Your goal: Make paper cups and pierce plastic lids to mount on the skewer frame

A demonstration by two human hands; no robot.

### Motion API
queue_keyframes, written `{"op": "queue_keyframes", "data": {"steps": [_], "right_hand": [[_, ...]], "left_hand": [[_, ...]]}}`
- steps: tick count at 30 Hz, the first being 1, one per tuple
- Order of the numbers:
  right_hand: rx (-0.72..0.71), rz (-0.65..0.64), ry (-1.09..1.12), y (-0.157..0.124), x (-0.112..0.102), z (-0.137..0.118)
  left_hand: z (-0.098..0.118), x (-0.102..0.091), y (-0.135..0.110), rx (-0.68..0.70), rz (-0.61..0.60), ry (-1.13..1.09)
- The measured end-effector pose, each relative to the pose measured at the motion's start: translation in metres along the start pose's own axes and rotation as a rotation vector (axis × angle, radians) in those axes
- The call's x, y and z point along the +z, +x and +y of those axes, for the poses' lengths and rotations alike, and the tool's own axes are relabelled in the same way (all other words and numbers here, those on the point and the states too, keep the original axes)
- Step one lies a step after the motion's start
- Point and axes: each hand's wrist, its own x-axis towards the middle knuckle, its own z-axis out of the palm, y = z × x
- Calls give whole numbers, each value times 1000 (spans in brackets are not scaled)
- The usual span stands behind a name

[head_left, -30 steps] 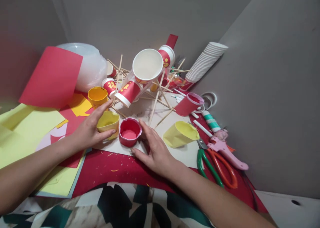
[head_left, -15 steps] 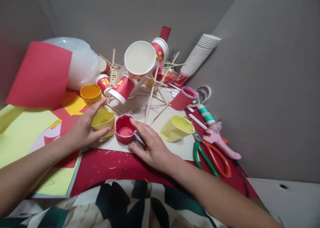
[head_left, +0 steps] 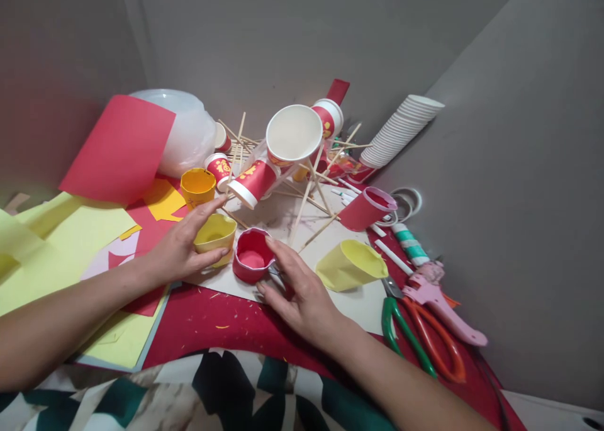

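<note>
My left hand is spread around the left side of a short yellow paper cup, its thumb in front and index finger stretched behind; whether it presses on the cup is unclear. Just right of that stands a small red paper cup with a pale wavy rim. My right hand has its fingertips on this red cup's right rim and its thumb low at the side. A grey metallic piece, partly hidden, shows between thumb and fingers. Behind sits an orange paper cup; a tilted yellow paper tube lies to the right.
A stick frame carrying paper cups rises at the centre. Rightward are a pink paper tube, large scissors, a pink glue gun and stacked cups. Coloured paper and a plastic-wrapped bowl are left.
The view has shifted, so everything appears further right and slightly lower. Both hands stay at the same two cups, with little change in grip.
</note>
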Motion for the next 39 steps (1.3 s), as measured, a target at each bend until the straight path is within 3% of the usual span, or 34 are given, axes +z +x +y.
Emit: {"op": "queue_keyframes", "data": {"steps": [9,39], "right_hand": [[-21,16,21,2,1,-2],[-5,19,89,10,-4,-3]], "left_hand": [[-5,1,-1,77,94,67],[-13,5,3,272,217,183]]}}
